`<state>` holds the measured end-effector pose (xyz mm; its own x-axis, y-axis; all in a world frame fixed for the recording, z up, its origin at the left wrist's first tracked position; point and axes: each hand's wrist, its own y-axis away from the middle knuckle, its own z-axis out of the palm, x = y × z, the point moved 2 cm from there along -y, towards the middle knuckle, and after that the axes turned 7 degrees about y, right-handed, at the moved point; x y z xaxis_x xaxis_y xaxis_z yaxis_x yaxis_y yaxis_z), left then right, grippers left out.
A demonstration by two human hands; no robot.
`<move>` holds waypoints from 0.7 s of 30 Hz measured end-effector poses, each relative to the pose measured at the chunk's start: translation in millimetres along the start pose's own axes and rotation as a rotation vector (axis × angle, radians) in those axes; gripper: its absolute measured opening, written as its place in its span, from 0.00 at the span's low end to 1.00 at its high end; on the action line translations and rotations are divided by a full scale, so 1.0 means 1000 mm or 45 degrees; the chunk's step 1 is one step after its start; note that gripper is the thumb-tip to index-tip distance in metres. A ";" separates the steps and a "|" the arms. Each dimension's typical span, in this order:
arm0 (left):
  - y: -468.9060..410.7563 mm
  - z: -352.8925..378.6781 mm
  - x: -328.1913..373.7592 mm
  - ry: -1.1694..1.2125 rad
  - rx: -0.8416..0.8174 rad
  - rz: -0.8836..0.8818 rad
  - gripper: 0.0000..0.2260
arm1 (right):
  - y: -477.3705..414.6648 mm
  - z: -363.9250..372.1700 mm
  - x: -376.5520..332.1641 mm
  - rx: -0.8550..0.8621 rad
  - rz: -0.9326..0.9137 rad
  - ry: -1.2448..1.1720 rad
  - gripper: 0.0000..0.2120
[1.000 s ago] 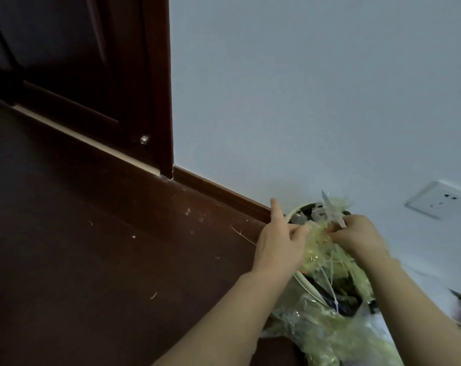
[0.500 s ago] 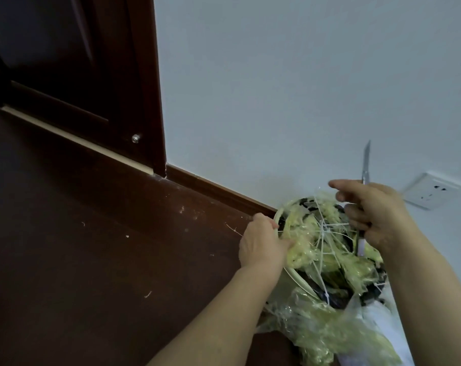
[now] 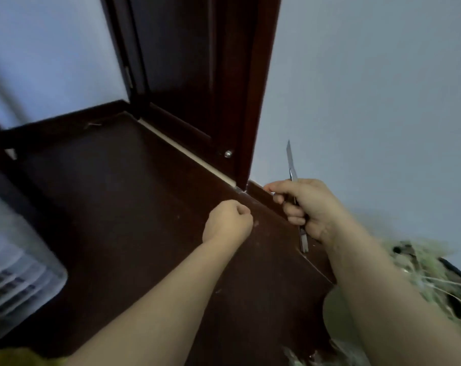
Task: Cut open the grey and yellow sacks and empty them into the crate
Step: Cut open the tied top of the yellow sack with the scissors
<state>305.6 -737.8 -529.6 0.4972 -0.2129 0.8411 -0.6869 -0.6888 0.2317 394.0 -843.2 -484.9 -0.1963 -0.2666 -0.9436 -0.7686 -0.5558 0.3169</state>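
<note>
**Knife up, sack to the right**

The right grip (image 3: 307,207) clasps a utility knife (image 3: 291,163), blade pointing up. The left grip (image 3: 228,220) is a bare fist over the floor (image 3: 113,207). The yellow sack (image 3: 430,270) lies blurred at far right, and the white crate (image 3: 20,281) at far left.

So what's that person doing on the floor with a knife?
Someone's opening sacks. The right hand grips a knife, blade up. The left hand is a fist with nothing showing in it. Neither touches the torn yellow sack at the right. A white crate sits at the left.
</note>
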 end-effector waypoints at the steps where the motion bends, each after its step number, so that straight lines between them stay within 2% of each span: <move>1: 0.001 -0.024 -0.010 -0.004 0.067 -0.030 0.07 | -0.004 0.026 -0.003 -0.080 -0.004 0.015 0.10; 4: 0.016 -0.097 -0.042 -0.025 0.278 -0.117 0.07 | -0.005 0.113 -0.009 -0.308 -0.007 0.099 0.12; 7: 0.043 -0.164 -0.072 -0.056 0.496 -0.180 0.07 | 0.010 0.202 -0.012 -0.500 -0.025 0.171 0.07; 9: 0.070 -0.206 -0.093 -0.103 0.630 -0.226 0.09 | 0.029 0.260 -0.013 -0.619 -0.065 0.218 0.04; 11: 0.106 -0.248 -0.118 -0.161 0.759 -0.281 0.13 | 0.060 0.318 -0.011 -0.745 -0.102 0.279 0.05; 15: 0.173 -0.315 -0.153 -0.356 0.997 -0.333 0.17 | 0.117 0.398 -0.010 -0.870 -0.167 0.427 0.06; 18: 0.224 -0.357 -0.179 -0.560 1.296 -0.305 0.23 | 0.161 0.439 -0.006 -0.866 -0.243 0.456 0.04; 21: 0.262 -0.377 -0.205 -0.516 1.582 -0.233 0.28 | 0.189 0.464 -0.001 -0.815 -0.406 0.407 0.09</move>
<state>-176.0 -613.3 -457.6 0.8022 -0.0904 0.5902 0.2396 -0.8566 -0.4569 -33.8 -583.1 -468.8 0.2344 -0.1776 -0.9558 -0.2385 -0.9636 0.1206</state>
